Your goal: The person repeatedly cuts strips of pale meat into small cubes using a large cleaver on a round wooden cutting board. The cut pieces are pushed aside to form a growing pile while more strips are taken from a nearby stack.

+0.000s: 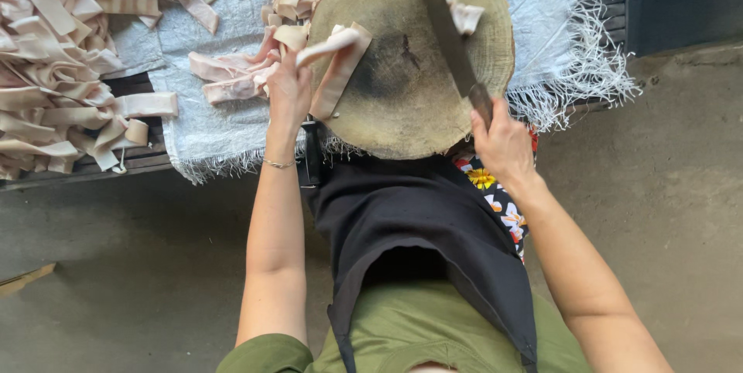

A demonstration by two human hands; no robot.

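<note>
My left hand (288, 88) pinches a pale strip (338, 63) and lays it over the left rim of the round wooden block (402, 102), so it sits flat for cutting. My right hand (501, 141) is closed around the cleaver (450, 36), whose blade rests across the block's upper right, perhaps touching a cut piece (466, 15). More strips are heaped at upper left (54, 71).
</note>
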